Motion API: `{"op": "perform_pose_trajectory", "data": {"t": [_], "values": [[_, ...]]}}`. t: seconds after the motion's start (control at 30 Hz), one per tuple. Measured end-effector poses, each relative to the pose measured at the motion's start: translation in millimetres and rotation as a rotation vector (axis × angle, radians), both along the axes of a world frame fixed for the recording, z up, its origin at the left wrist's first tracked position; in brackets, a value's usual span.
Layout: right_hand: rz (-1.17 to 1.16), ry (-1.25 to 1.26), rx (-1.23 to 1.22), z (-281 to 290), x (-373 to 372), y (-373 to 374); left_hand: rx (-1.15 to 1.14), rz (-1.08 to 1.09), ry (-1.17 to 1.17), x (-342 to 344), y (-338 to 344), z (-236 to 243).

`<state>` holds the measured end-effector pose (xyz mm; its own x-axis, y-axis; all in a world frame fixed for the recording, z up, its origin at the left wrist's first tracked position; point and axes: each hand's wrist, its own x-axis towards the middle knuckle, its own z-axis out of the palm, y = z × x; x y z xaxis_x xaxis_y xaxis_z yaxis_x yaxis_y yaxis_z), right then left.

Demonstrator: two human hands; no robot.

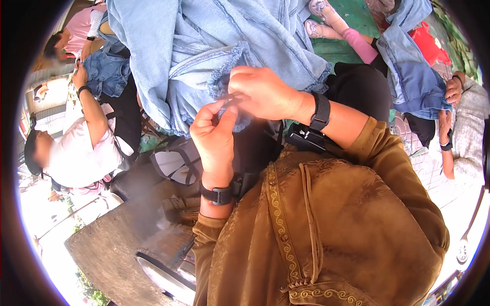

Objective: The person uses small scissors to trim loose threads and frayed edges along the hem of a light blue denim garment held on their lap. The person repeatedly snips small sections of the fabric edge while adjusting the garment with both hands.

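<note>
My left hand (212, 145) is raised, with thumb and forefinger pinched together. Close beside it, my right hand (265, 94) is curled, its fingertips almost meeting those of the left. Between them shows a thin, dark grey, blade-like piece (233, 99), too small and blurred to name; it seems to lie in the right fingers. What the left fingers pinch is hidden. Right behind both hands, a light blue denim garment (199, 71) with frayed hems and seams lies heaped over my lap and beyond.
At left, a person in white (81, 153) holds a small denim piece (106, 71); another in pink (84, 28) sits behind. At right, another person's hands (451, 92) hold blue denim (408, 66). Slippered feet (324, 30) rest on green ground. A round wooden surface (102, 255) stands lower left.
</note>
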<state>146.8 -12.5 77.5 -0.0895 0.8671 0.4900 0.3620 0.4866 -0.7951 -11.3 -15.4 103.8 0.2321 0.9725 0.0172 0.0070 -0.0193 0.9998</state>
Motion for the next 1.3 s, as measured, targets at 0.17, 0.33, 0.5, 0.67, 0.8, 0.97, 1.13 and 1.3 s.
{"op": "perform_pose_trajectory", "data": {"t": [0.17, 0.33, 0.5, 0.67, 0.8, 0.97, 1.13, 1.3], "values": [[-0.081, 0.368, -0.118, -12.5, 8.0, -14.3, 0.012, -0.011, -0.020, -0.3, -6.4, -1.7], [-0.305, 0.450, -0.362, -23.6, 27.8, -31.0, 0.166, -0.001, 0.046, -4.3, -13.5, -14.8], [-0.442, 0.677, -0.616, -43.8, 45.3, -47.8, 0.353, -0.011, 0.149, -12.3, -14.0, -32.3], [-0.236, 0.618, -0.577, -40.9, 33.2, -44.5, 0.475, -0.021, 0.280, -14.6, -14.1, -33.9], [0.000, 0.483, -0.352, -25.2, 0.3, -23.7, 0.571, -0.041, 0.389, -14.4, -13.7, -31.1], [0.114, 0.244, -0.522, -26.2, -12.6, -8.4, 0.564, -0.048, 0.419, -20.0, -11.9, -37.2], [-0.018, 0.454, -0.397, -44.6, -5.0, -9.2, 0.482, -0.030, 0.405, -26.3, -11.0, -49.3], [0.072, 0.610, -0.562, -23.0, -2.5, -19.9, 0.428, -0.025, 0.352, -27.5, -11.9, -53.5]]}}
